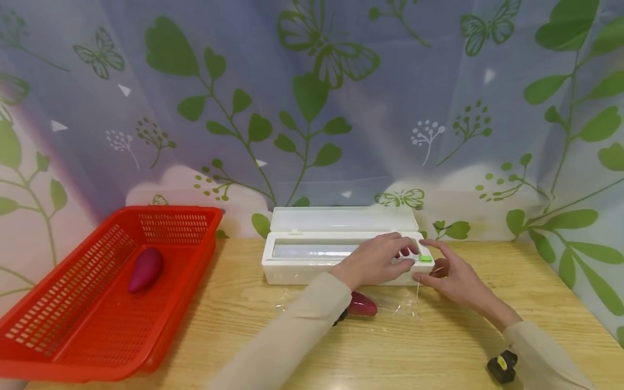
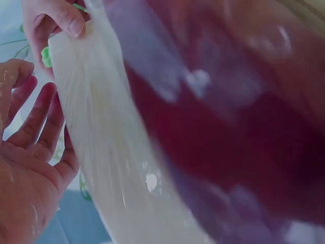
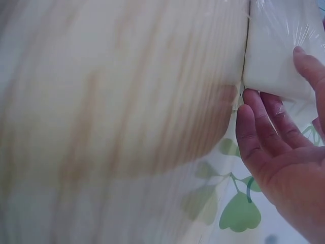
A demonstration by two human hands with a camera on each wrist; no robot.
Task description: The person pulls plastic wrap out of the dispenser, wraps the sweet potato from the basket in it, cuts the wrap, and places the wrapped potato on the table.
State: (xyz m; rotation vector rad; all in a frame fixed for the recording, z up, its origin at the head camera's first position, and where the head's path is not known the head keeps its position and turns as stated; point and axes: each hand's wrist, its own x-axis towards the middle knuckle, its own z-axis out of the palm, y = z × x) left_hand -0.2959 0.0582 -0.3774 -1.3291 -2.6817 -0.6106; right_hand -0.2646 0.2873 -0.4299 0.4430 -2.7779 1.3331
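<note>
A white cling film dispenser box stands on the table with its lid raised. Clear film hangs from its front over a smooth purple-red sweet potato, partly hidden by the left forearm. My left hand hovers over the right part of the box, near the green slider; in the left wrist view its fingers are loosely bent and hold nothing. My right hand grips the box's right end, its thumb on the film-covered front and its fingers at the end.
On the left stands a red perforated basket with another purple-red sweet potato inside. Behind the wooden table hangs a curtain printed with leaves and butterflies. A small black device is on the right wrist.
</note>
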